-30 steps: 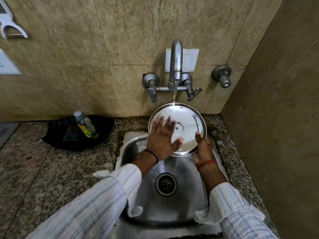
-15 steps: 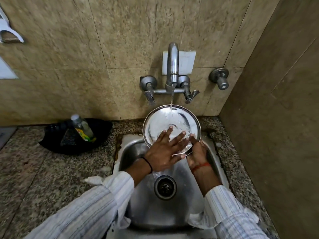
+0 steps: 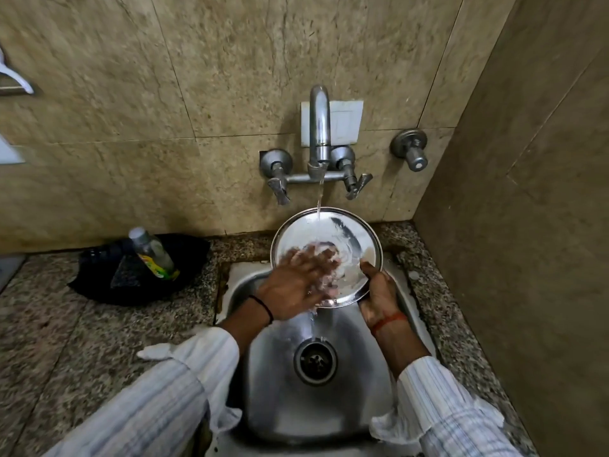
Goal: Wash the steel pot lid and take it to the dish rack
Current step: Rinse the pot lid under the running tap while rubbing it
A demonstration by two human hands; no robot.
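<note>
The round steel pot lid (image 3: 346,235) is tilted over the steel sink (image 3: 276,400), under the running tap (image 3: 319,127). A thin stream of water lands on its shiny face and runs off the lower edge. My right hand (image 3: 377,293) grips the lid's lower right rim, thumb on the face. My left hand (image 3: 296,282) lies flat on the lid's lower left face with fingers spread and blurred by motion. No dish rack shows in this view.
A black tray (image 3: 102,285) with a small clear bottle (image 3: 153,253) sits on the speckled granite counter (image 3: 82,341) left of the sink. Tiled walls close in behind and at the right. A separate wall valve (image 3: 410,150) sticks out to the right of the tap.
My left hand has slid down and across the lid's face, rubbing it. The lid stays under the stream, now angled a little lower, with my right hand shifted along the rim.
</note>
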